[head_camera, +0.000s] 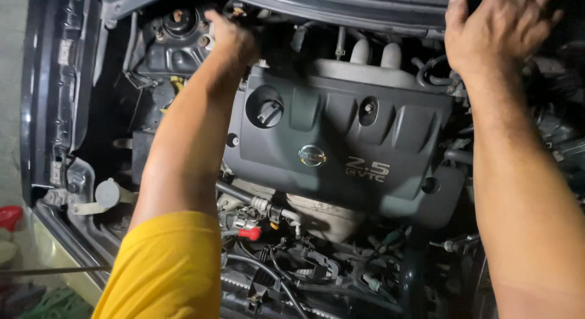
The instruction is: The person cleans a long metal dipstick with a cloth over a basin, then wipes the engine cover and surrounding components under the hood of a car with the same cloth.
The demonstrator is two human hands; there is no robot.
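Two hands: both are reached deep into an open engine bay, over the engine cover.
Near hoses: below the left forearm, thin hoses and a red-capped fitting are crowded together; soft and easily snagged, by judgement.
Engine cover: between the two arms a grey moulded cover is seen; judged stiff, light plastic, best gripped at its edges rather than its ribbed face.
Filler cap: a round black cap sits just right of the left forearm.
Left hand: curled at the back of the bay beside the strut mount; what is held cannot be told, the fingers being hidden.
Right hand: spread flat, fingers open, pressed at the rear edge under the cowl; nothing is gripped.
Room: little is left beyond either hand; more is open over the cover.
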